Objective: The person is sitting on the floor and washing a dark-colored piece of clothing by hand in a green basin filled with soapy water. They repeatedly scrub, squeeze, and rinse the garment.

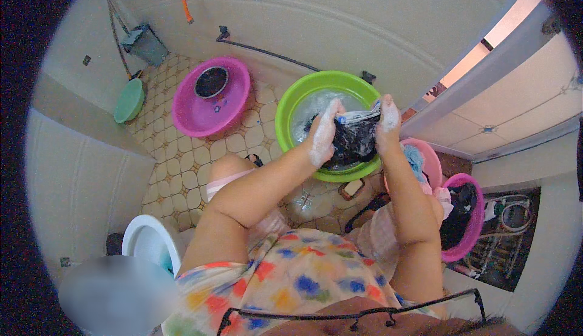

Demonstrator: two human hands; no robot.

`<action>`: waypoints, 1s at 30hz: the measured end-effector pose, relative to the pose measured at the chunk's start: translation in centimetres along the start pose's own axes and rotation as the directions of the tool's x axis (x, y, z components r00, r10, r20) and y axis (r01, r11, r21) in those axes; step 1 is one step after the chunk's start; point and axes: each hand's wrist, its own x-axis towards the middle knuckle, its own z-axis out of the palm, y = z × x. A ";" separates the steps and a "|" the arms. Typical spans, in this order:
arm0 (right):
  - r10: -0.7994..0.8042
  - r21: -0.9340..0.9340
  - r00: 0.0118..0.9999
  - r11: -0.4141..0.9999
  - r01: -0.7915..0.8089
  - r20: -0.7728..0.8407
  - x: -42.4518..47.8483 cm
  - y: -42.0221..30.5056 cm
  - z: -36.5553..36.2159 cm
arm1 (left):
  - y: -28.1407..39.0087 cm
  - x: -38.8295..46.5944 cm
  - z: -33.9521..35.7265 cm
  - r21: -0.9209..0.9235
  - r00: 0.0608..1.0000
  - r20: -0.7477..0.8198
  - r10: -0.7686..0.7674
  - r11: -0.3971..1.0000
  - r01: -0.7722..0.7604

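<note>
A wet black garment (pixel 357 140) with a white patterned band hangs stretched between my hands over a green plastic basin (pixel 283 129). My left hand (pixel 324 133), coated in suds, grips one end of the band. At the other end, my soapy right hand (pixel 388 115) holds the band near the basin's right rim. Soapy water (pixel 303 108) fills part of the basin, and the garment's lower part hangs down into it or just above; which one I cannot tell.
A pink basin (pixel 182 113) holding a dark round container (pixel 212 82) sits on the tiled floor to the left. Nearer me lies a bar of soap in a dish (pixel 352 189). Laundry fills a light pink tub (pixel 430 160) and a magenta tub (pixel 476 226) at right. A toilet (pixel 148 226) stands lower left.
</note>
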 end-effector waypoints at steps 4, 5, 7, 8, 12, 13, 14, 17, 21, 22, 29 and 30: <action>0.132 0.218 0.989 0.969 -0.116 -0.062 0.1 0.4 -0.5 | 1.3 -1.4 1.2 0.246 0.995 -0.064 0.078 0.968 -0.060; 0.177 0.263 0.983 0.952 -0.158 -0.049 0.0 0.5 -0.8 | 1.5 -1.8 1.8 0.399 0.991 -0.005 0.134 0.909 -0.121; 0.264 0.355 0.964 0.902 -0.244 -0.008 0.1 -0.2 -0.8 | 1.7 -2.6 2.5 0.658 0.966 0.129 0.222 0.710 -0.251; 0.276 0.375 0.961 0.892 -0.254 -0.005 0.1 -0.5 -0.8 | 1.9 -2.4 1.9 0.689 0.980 0.112 0.162 0.699 -0.194; 0.187 0.349 0.981 0.924 -0.157 -0.056 0.3 -0.1 -0.9 | 2.4 -2.8 2.0 0.613 0.954 0.126 0.272 0.735 -0.291; 0.130 0.314 0.988 0.944 -0.099 -0.081 0.4 0.2 -1.2 | 2.6 -2.8 2.0 0.610 0.943 0.126 0.307 0.726 -0.318; 0.105 0.290 0.993 0.953 -0.086 -0.051 0.5 0.3 -1.6 | 2.7 -2.8 2.0 0.606 0.932 0.126 0.341 0.717 -0.344; 0.082 0.263 0.996 0.961 -0.085 0.020 0.9 0.0 -2.3 | 2.8 -2.6 1.8 0.572 0.916 0.116 0.383 0.729 -0.377; 0.138 0.318 0.989 0.937 -0.146 0.047 1.1 0.1 -2.7 | 2.6 -1.7 0.7 0.567 0.904 0.137 0.406 0.716 -0.407; 0.141 0.326 0.988 0.933 -0.152 0.057 1.1 0.1 -2.7 | 2.5 -1.5 0.4 0.561 0.905 0.131 0.406 0.722 -0.405; -0.107 -0.296 0.887 0.919 0.261 0.448 -1.2 -1.8 0.8 | 2.8 -1.7 0.8 0.818 0.925 0.305 0.227 0.435 -0.376; -0.024 -0.188 0.861 0.972 0.138 0.508 -1.6 -2.3 1.2 | 3.0 -1.9 1.0 0.821 0.938 0.256 0.233 0.460 -0.339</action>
